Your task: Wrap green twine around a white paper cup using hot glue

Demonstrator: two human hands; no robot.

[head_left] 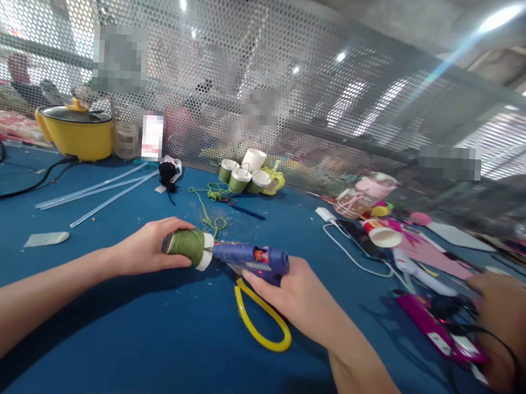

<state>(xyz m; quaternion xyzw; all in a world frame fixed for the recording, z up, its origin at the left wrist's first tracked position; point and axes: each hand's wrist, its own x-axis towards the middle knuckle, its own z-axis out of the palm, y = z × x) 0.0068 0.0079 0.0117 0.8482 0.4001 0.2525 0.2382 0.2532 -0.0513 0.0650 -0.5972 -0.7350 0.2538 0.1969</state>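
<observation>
My left hand (pixel 148 248) is wrapped round a paper cup (pixel 190 247) wound in green cord, lying on its side on the blue table (pixel 149 344). My right hand (pixel 291 292) grips a blue hot glue gun (pixel 257 259), whose nozzle touches the cup's white rim. A green cord (pixel 209 209) trails from the cup toward the back. Under the gun lies a pair of scissors with a yellow handle loop (pixel 260 320).
Several green-wrapped cups (pixel 244 175) stand at the back by the mesh wall. Glue sticks (pixel 99 194) and a yellow pot (pixel 76 129) lie to the left. Another person's hand (pixel 501 321) reaches in at right over a pink glue gun (pixel 432 326), cables and pink craft pieces.
</observation>
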